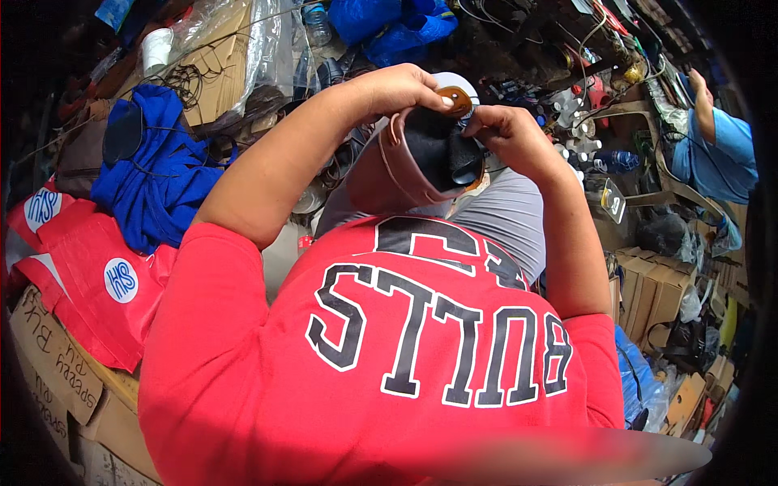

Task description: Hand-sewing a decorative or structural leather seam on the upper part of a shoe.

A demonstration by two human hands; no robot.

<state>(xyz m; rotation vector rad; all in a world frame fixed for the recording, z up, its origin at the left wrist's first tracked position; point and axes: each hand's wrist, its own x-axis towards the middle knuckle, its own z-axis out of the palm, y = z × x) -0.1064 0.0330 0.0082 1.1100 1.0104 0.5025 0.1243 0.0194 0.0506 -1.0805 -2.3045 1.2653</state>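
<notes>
A brown leather bag (pixel 369 166) with a dark inside rests tilted on my lap, its mouth facing up toward me. A tan leather tab (pixel 456 100) with small holes sits at the far edge of the mouth. My left hand (pixel 412 91) is closed on this tab, with the thumb on top. Across the opening, my right hand (pixel 506 134) is closed with its fingertips pinched at the bag's right edge. What lies between those fingertips is hidden. Behind the tab shows a white rounded surface (pixel 455 80). A dark flap hangs inside the mouth.
Blue cloth (pixel 158 162) and red bags (pixel 93 271) lie on cardboard boxes at the left. Small bottles (pixel 585 146) crowd the right, near more cardboard (pixel 652 283). Another person in a blue sleeve (pixel 721 154) is at the far right. Cables and clutter fill the far side.
</notes>
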